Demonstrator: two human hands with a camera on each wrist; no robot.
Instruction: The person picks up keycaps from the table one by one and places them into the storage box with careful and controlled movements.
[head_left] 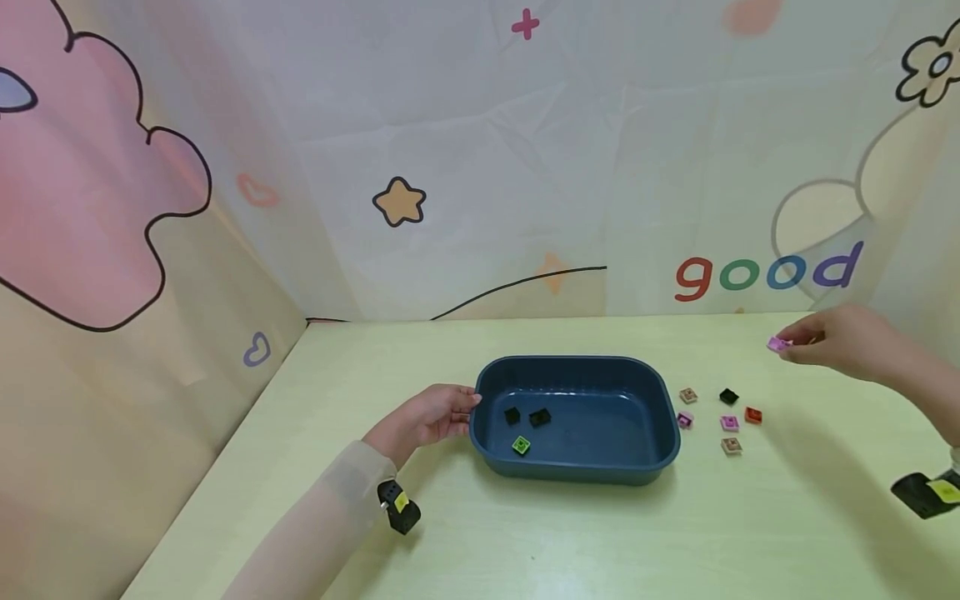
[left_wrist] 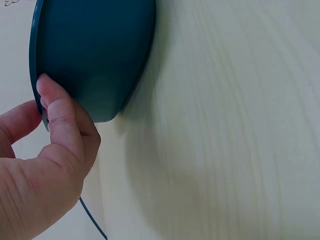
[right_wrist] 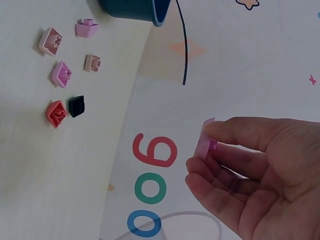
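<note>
My left hand (head_left: 431, 417) grips the left rim of a dark blue plastic basin (head_left: 577, 473), its thumb and fingers on either side of the edge in the left wrist view. Two black keycaps (head_left: 540, 417) and a green keycap (head_left: 521, 446) lie in the basin's left half. Above the table at the right, my right hand (head_left: 847, 342) pinches a pink keycap (right_wrist: 203, 142) between thumb and fingers. Below and left of that hand, several loose keycaps sit on the table: tan (head_left: 731, 447), pink (head_left: 730, 423), red (head_left: 753, 415) and black (head_left: 728, 397).
The pale wood-grain table (head_left: 360, 358) meets a printed cloth backdrop (head_left: 465, 150) along its far edge. Another cloth panel (head_left: 187, 358) runs down the left side. A pink keycap (head_left: 685, 420) and a tan one (head_left: 688, 396) lie close beside the basin's right end.
</note>
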